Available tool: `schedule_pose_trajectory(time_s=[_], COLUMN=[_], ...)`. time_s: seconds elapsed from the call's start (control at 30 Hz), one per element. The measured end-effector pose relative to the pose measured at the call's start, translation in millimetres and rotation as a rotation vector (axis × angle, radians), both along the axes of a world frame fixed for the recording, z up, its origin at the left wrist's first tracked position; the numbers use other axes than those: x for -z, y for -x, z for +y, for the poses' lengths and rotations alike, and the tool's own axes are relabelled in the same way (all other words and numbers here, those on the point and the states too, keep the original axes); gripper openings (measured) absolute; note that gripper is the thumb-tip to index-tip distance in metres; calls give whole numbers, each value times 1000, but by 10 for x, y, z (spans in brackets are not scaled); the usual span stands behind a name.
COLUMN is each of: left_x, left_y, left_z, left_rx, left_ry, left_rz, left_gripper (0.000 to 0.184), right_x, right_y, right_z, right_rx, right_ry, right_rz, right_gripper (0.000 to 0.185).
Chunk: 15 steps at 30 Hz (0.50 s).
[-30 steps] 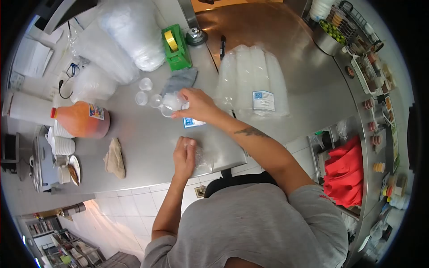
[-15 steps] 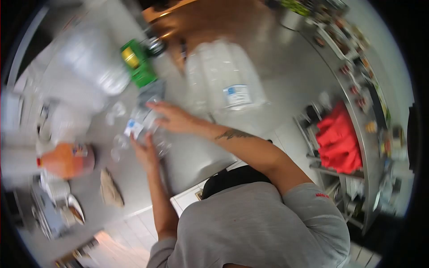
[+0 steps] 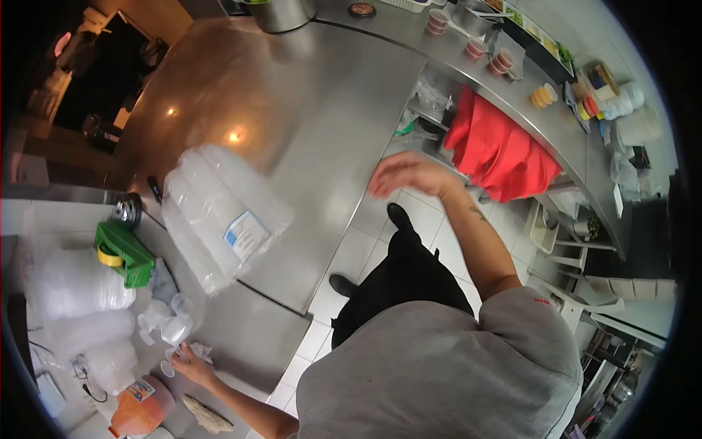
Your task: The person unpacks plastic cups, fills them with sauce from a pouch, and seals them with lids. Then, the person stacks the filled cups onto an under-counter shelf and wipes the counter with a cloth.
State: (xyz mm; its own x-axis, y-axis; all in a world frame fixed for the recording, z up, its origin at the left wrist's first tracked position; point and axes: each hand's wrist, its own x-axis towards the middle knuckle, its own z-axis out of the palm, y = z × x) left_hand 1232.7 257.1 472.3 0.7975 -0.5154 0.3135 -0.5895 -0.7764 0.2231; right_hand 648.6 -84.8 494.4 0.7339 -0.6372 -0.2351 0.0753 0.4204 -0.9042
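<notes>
My left hand is low on the steel counter, its fingers on a crumpled piece of clear plastic wrapping. A small clear round lid lies by the fingertips. Just above are several clear plastic cups in a loose cluster. My right hand hangs over the floor beside the counter edge, slightly blurred, fingers loosely stretched and holding nothing. A clear bag of stacked cups or lids, with a blue and white label, rests on the counter between the hands.
A green tape dispenser stands near bagged plastic containers. An orange jug and a beige cloth are at lower left. Red cloth hangs from the right-hand shelf. Small filled cups sit on the ledge above.
The view has swung to the right. My right hand has left the small plastic items and moved out past the counter edge; my left hand stays by them.
</notes>
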Motion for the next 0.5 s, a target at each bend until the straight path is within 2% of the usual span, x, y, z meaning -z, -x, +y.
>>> schedule_pose_trajectory(time_s=[0.07,0.1,0.13,0.2,0.23,0.27,0.33,0.37,0.43,0.47,0.5], left_x=[-37,-93,-45,90,98,29,-175,-163,56,107,9], left_y=[206,356,335,39,-115,36,405,364,59,15,365], left_z=[-133,-216,-199,-27,11,-100,-360,-347,-94,-57,-291], left_rx=[-22,-44,5,97,49,20,-38,-32,-47,-54,-143], left_ry=[24,-35,-51,-80,-255,-260,-272,-317,-306,-301,-223], left_rz=[-50,-160,-188,-241,-231,-296,-424,-394,-331,-304,-227], left_gripper=[46,35,33,28,28,28,28,32,35,36,42], right_x=[340,613,916,1392,1762,2206,3066,3112,3037,3044,3073], right_y=[605,907,1196,1707,1989,2297,3078,3168,3103,3104,3149], right_z=[-390,-635,-882,-1412,-1756,-2091,-2685,-2661,-2526,-2564,-2621], right_rx=[411,660,909,1183,1225,1231,953,899,874,857,848], right_ry=[6,-57,-129,-47,172,400,1424,1381,1065,995,920], right_rz=[279,284,288,398,751,1103,1586,1689,1737,1754,1761], right_gripper=[21,22,24,25,26,27,38,38,40,40,41])
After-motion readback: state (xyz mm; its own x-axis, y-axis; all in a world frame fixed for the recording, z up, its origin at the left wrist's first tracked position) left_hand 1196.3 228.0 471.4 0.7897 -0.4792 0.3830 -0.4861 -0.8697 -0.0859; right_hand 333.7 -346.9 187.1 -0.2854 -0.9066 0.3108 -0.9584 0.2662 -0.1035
